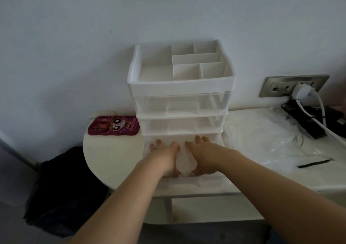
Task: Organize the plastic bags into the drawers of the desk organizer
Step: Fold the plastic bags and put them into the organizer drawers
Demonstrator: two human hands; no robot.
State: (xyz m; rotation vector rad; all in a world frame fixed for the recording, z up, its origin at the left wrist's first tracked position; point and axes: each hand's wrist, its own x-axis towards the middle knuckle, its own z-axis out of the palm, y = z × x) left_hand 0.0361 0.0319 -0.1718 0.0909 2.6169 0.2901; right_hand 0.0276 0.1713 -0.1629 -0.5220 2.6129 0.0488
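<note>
left hand, right hand, pressing bag, drawer

Both arms bare up to frame edge; left hand w/ thin pale band on one finger; right hand bare.

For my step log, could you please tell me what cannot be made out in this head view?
1. Head view: floor of the pulled-out bottom clear plastic drawer, hidden by the left hand, right hand and crumpled translucent plastic bag.
2. Head view: how many bags form the clear plastic pile; they overlap.
3. Head view: dark object at the right edge, cut off by the frame.
</note>
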